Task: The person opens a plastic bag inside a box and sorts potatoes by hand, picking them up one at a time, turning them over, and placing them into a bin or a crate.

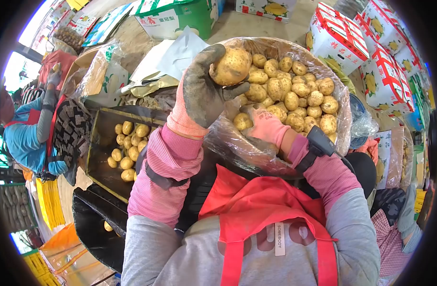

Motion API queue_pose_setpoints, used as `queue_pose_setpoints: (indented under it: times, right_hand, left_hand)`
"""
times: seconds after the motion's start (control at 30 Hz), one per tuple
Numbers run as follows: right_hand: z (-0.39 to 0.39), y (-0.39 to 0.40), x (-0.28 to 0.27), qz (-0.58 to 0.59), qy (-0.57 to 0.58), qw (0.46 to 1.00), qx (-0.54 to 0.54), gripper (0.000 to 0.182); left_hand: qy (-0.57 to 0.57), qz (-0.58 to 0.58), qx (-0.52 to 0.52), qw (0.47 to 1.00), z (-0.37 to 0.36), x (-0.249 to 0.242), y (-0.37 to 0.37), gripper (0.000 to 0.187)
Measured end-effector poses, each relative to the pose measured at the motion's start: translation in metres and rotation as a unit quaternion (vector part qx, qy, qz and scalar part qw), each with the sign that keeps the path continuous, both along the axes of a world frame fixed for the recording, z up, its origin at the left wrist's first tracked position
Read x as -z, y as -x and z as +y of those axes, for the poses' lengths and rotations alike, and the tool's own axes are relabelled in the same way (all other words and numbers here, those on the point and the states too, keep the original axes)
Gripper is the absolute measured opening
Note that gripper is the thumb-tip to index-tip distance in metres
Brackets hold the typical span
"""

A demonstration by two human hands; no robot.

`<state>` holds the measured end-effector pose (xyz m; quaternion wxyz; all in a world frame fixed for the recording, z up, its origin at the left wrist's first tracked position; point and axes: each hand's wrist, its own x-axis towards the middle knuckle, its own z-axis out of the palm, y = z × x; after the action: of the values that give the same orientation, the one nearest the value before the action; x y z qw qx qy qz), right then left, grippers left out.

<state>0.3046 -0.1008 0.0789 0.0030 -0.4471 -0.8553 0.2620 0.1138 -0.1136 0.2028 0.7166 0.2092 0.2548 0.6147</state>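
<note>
Cradle the large potato point(231, 66) without bruising it, since your left hand point(205, 90) grips it raised near the plastic-lined container point(232, 144), and go gently among the smaller potatoes point(291, 101) inside with your right hand point(268, 125), whose grip I can't tell

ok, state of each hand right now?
Left hand: closed on a large, round, yellow-brown potato.
Right hand: at the smaller, roundish, yellow potatoes; grip hidden, can't tell whether open or closed.
</note>
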Motion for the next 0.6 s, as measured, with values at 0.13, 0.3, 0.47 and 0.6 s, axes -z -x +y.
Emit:
queue_pose_setpoints:
  times: [0.13,0.3,0.47,0.6]
  right_hand:
    - [0.016,-0.009,0.012,0.047,0.028,0.998,-0.04,0.074]
    - [0.015,-0.018,-0.01,-0.042,0.097,0.993,-0.056,0.072]
    - [0.005,-0.002,0.006,-0.121,0.011,0.991,-0.064,0.073]
    - [-0.004,-0.026,-0.064,0.045,0.048,0.998,-0.025,0.065]
  left_hand:
    - [0.006,-0.007,0.004,1.0,0.01,0.003,-0.003,0.03]
    - [-0.014,0.011,0.014,1.0,0.014,0.0,-0.01,0.03]
    - [-0.03,0.007,0.021,0.999,0.017,0.009,-0.009,0.03]
    - [-0.041,0.019,0.034,0.998,0.006,-0.008,-0.001,0.032]
